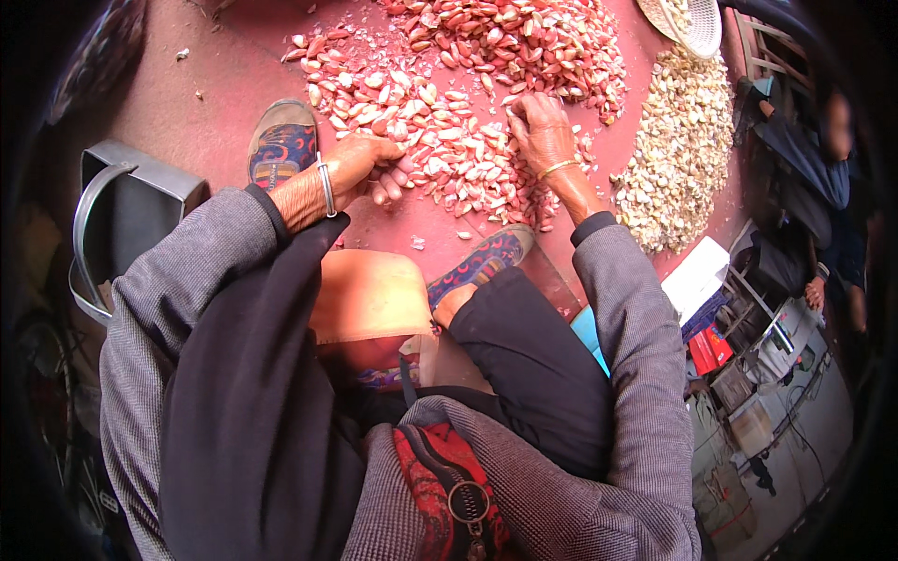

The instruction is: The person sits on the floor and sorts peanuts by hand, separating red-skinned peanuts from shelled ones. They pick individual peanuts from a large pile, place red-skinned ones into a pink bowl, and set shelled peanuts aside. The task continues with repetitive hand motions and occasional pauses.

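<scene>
Reddish-skinned garlic cloves (458,154) lie spread over the red floor in front of me, between and beyond my shoes. Over the near left edge of this spread hovers my left hand (369,173), its fingers curled in toward the thumb. My right hand (543,131) is at the right side of the same cloves, fingers bent and drawn together. What either hand holds, if anything, is hidden by the fingers. A denser heap of red cloves (524,47) rises just past my right hand. Farther right is a heap of pale cloves (678,140).
A grey metal scoop-like container (154,173) with a curved handle stands left of me. A woven basket (702,33) sits at the far end of the pale heap. My patterned shoes (283,145) flank the near cloves. Another person (809,159) is at the right edge.
</scene>
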The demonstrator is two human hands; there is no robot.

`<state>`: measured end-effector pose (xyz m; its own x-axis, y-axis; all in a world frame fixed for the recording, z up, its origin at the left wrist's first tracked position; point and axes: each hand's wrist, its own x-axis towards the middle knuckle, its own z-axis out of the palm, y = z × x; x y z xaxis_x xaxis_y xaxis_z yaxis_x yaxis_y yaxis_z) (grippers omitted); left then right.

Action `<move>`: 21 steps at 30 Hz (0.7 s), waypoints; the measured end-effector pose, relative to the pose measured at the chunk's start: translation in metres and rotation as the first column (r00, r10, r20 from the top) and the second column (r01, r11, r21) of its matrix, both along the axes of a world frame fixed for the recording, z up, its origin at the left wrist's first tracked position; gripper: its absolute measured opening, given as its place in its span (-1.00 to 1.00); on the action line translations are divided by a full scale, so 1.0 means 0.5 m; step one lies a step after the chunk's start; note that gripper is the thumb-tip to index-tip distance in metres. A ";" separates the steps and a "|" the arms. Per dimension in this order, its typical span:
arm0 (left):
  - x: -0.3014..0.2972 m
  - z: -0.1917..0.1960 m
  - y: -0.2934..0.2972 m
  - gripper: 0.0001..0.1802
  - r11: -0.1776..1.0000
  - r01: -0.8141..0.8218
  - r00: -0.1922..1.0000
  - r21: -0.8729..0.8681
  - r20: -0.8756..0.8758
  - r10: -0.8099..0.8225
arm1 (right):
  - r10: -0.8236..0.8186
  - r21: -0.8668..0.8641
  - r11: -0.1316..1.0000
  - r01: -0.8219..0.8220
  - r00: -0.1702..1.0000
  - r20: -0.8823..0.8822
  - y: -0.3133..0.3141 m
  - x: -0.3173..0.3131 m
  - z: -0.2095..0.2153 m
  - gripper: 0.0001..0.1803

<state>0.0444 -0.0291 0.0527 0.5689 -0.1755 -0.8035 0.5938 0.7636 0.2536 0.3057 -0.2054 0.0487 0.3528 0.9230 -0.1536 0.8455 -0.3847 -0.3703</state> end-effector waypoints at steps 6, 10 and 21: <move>0.000 -0.007 -0.002 -0.68 0.999 -0.003 0.999 -0.036 0.053 0.005 | -0.045 -0.007 0.999 0.045 0.997 -0.061 0.011 -0.008 0.022 -0.86; 0.001 -0.009 -0.003 -0.66 0.994 -0.050 0.998 -0.102 0.044 0.054 | -0.102 -0.029 0.995 0.098 0.929 -0.356 0.042 -0.073 0.077 -0.83; -0.001 -0.007 -0.002 -0.67 0.982 -0.121 0.988 -0.145 0.081 0.134 | -0.019 0.099 0.994 0.055 0.942 -0.334 0.057 -0.085 0.085 -0.83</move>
